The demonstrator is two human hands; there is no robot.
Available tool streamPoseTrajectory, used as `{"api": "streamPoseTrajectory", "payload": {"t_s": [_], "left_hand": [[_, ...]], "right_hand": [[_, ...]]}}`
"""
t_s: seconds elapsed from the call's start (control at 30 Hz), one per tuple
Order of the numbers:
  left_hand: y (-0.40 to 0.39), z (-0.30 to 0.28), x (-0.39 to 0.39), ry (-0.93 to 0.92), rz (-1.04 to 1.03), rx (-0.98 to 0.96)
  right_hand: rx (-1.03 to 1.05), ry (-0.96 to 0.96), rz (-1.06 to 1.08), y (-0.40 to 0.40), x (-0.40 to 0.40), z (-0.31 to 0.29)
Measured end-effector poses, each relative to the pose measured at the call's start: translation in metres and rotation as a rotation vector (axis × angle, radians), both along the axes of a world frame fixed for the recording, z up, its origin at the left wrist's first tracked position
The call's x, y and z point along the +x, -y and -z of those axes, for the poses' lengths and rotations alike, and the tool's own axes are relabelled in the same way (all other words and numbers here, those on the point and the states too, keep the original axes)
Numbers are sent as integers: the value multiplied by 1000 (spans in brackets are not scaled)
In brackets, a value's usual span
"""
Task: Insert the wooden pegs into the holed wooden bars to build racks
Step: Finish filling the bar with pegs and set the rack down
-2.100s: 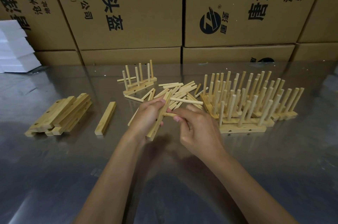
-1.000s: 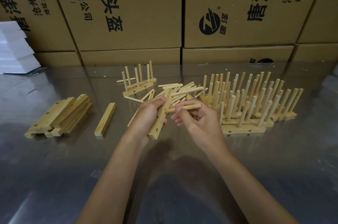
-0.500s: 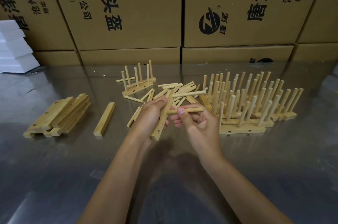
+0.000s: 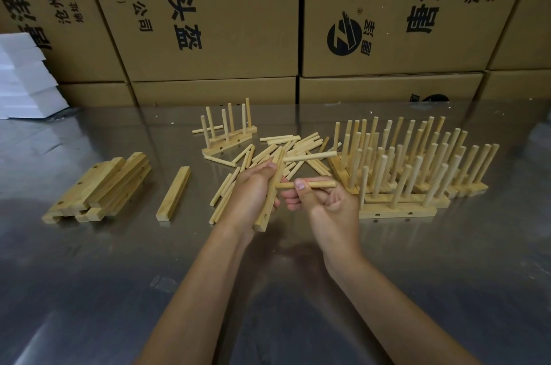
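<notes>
Head view: my left hand (image 4: 253, 185) grips the bar (image 4: 272, 190), long axis running away from me; my right hand (image 4: 328, 203) pinches a peg (image 4: 307, 185) crosswise, its tip seemingly at a hole.

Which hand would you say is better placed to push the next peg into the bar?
Right. The right hand already pinches a peg aimed at the bar, which the left hand grips.
</notes>
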State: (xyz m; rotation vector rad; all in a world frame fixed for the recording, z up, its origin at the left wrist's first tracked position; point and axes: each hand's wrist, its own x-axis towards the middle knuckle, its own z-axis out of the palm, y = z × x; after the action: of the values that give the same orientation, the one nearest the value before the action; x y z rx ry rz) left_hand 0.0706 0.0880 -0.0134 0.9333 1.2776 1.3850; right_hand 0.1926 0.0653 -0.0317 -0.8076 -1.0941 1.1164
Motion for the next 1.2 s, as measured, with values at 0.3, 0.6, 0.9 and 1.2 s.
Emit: {"api": "streamPoseTrajectory", "payload": {"t_s": [0.3,0.6,0.9,1.2], "left_hand": [[-3,5,3,-75,-42,5],[-5,8,2,17,-24,-13],[-4,5,2,54,-13,-18],[-9,5,2,4,-118,45]], "right_hand": [[-37,-48,8,1,-1,0],[-51,-57,-13,1,-2,2],[-28,-63,-15,0,-3,2],[-123,-96,-88,-5,-8,-2]]}}
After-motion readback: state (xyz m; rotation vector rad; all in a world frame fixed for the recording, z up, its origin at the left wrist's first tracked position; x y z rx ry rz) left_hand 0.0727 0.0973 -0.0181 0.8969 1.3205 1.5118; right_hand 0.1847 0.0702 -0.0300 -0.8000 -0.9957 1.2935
